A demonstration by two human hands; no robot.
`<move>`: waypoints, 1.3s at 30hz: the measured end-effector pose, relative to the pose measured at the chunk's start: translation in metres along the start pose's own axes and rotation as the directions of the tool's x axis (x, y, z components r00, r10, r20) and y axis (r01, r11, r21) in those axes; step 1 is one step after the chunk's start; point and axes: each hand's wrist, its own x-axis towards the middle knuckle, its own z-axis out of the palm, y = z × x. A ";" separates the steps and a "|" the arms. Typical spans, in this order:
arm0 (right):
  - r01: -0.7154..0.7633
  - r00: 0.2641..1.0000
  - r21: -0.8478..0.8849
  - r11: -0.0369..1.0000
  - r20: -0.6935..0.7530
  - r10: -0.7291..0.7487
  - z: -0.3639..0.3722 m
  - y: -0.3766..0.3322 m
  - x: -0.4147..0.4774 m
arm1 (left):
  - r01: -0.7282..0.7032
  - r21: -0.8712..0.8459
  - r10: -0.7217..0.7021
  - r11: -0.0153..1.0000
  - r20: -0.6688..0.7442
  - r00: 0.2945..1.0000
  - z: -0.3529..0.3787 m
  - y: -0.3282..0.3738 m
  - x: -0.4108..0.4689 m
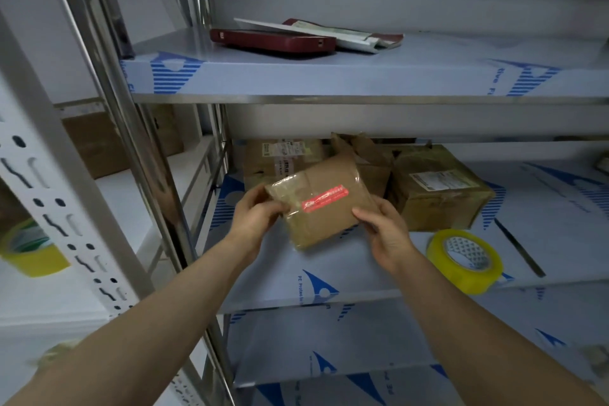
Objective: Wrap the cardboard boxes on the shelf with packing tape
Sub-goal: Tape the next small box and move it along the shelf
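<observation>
Shelving [329,270] w/ blue-printed protective film is filling most of the view, and its middle level is carrying the work. Cartons are sitting at the back of that level: a bigger taped carton [438,188] to the right and a labelled carton [280,155] behind at left, w/ crumpled brown packaging [359,148] between them.

Flat small box [324,217] is being held up just above the middle level, in front of those cartons, tilted w/ its top face toward the camera. Its left end is shining under clear film or tape; the rest is looking like bare cardboard. Since both hands are lifting it by its edges alone, it's prob. light. It's looking thin and fairly stiff, but the glossy part is likely slippery, so taking it by the bare edges and corners seems safer than by the flat faces.

Yellow tape roll [464,259] is lying flat on the same level, near the right forearm, w/ nobody touching it.

Left hand [255,212] is gripping the box's left end, thumb on top and fingers curling under. Right hand [385,234] is pinching the near right corner, thumb on the top face.

Red sticker [324,198] is sitting across the top face, approx. mid-box; its text is too blurred to read.
</observation>
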 end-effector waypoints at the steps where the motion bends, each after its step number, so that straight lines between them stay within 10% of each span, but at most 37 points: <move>1: -0.020 1.000 -0.014 1.000 0.000 0.020 -0.001 0.000 -0.001 | -0.002 0.000 0.002 1.000 -0.015 1.000 0.000 0.000 -0.001; 7: -0.163 0.986 -0.042 0.986 -0.024 0.162 -0.011 -0.006 -0.001 | 0.028 -0.174 -0.032 0.984 -0.023 0.999 -0.001 0.004 -0.003; 21: -0.066 0.996 -0.237 0.969 0.042 0.078 -0.014 0.006 -0.007 | -0.029 0.139 0.013 0.990 0.118 0.993 0.002 -0.012 -0.014; 26: -0.132 0.988 -0.049 0.990 0.079 0.135 -0.020 0.007 -0.014 | 0.036 -0.126 -0.035 0.991 0.015 0.999 0.003 -0.009 -0.018; 39: -0.067 0.997 -0.233 0.970 -0.058 0.054 -0.032 0.009 -0.004 | -0.189 0.267 0.170 0.945 0.092 0.981 0.013 -0.047 -0.026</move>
